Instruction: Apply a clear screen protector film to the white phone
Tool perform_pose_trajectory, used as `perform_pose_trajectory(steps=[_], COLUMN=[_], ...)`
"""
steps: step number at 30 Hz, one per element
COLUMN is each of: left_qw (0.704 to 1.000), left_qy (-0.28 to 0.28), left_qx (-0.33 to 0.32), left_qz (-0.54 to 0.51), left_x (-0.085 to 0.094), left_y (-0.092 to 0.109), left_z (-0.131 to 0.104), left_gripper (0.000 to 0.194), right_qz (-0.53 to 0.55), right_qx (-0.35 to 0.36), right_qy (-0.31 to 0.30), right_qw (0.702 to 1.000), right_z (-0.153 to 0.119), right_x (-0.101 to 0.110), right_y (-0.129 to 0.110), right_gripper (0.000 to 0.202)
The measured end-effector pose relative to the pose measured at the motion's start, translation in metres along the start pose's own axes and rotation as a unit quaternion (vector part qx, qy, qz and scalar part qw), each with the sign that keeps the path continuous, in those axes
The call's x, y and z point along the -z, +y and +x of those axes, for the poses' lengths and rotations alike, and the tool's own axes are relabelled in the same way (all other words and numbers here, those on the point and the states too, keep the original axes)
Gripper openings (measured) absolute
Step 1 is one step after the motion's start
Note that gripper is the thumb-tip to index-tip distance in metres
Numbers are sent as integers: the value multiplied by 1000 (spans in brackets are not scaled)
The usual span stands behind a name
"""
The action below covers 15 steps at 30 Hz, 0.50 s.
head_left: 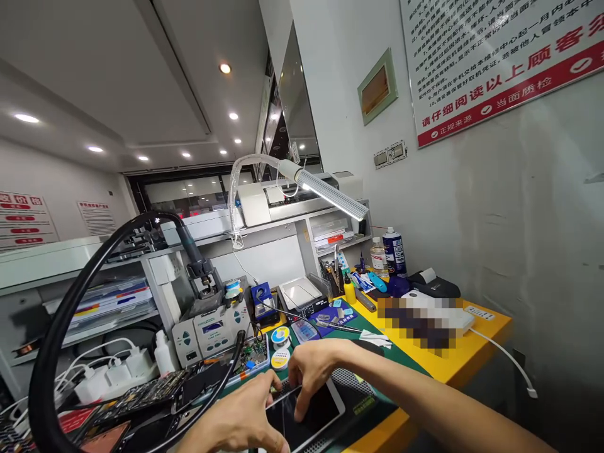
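A tablet point(323, 409) with a white border and a dark screen lies on a black perforated pad point(356, 387) on the green mat. My left hand point(240, 412) grips its left side, thumb low near the front and fingers at the far edge. At the tablet's far edge, my right hand point(314, 368) has its fingers curled and its thumb pressed on the dark screen. Both hands almost meet at the far left corner. Their fingertips are partly hidden, as is the tablet's near left part.
Just beyond the hands stand solder spools point(280, 358) and a tray of circuit boards point(255, 355). A soldering station point(212, 333) is at left, with a black hose point(51, 296) arching in front. A lamp point(330, 195) hangs above. A spray can point(395, 255) stands far right.
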<state>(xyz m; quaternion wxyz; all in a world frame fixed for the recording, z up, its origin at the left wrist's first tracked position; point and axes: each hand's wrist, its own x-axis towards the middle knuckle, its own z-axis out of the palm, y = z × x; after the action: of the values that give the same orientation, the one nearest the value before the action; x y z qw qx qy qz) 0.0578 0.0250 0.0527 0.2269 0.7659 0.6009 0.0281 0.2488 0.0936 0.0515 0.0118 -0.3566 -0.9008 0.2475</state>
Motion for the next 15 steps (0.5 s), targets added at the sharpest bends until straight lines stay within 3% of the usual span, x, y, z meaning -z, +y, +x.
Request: perform_pose_trajectory(steps=[5, 8, 11, 15], left_qw=[999, 999, 994, 946], left_qy=[22, 35, 52, 121], left_qx=[29, 27, -14, -54], left_qz=[18, 5, -96, -297], left_x=[-2, -2, 4, 18], left_y=[10, 5, -13, -31], left_z=[-10, -13, -7, 10], left_gripper=[56, 42, 30, 40], right_qz=[33, 101, 196, 352], right_qx=[-6, 2, 8, 18], right_qy=[-32, -35, -9, 90], right_qw=[999, 994, 981, 931], right_z=[16, 14, 8, 12], right_x=[8, 12, 10, 0], right_y=[1, 6, 14, 21], right_gripper=[34, 32, 32, 36])
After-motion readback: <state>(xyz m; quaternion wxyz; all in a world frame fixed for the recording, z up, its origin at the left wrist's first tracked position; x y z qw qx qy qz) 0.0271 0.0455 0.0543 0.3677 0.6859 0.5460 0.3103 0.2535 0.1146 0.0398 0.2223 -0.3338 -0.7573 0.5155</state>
